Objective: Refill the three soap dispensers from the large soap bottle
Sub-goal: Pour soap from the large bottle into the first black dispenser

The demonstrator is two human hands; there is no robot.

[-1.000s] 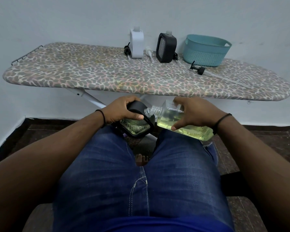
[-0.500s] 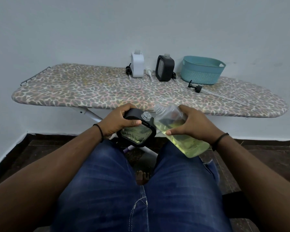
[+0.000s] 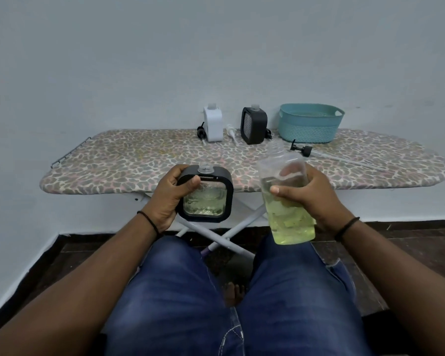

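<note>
My left hand (image 3: 167, 199) grips a black square dispenser (image 3: 205, 195) with a clear front, upright, holding yellowish soap, its neck open at the top. My right hand (image 3: 310, 199) holds the large clear soap bottle (image 3: 287, 199) upright, uncapped, with yellow-green soap filling its lower half. Both are above my knees, in front of the ironing board (image 3: 139, 163). At the back of the board stand a white dispenser (image 3: 213, 123) and a second black dispenser (image 3: 253, 125), both without pumps.
A teal basket (image 3: 309, 123) sits at the board's back right. A black pump with a long tube (image 3: 303, 150) lies in front of it; a white pump (image 3: 231, 131) and a black pump (image 3: 201, 131) lie beside the white dispenser. The board's crossed legs (image 3: 231, 227) stand behind my knees.
The large bottle went from tilted against the dispenser's neck to upright and moved right, apart from it. Both hands rose; the dispenser now stands upright. The view tilted up.
</note>
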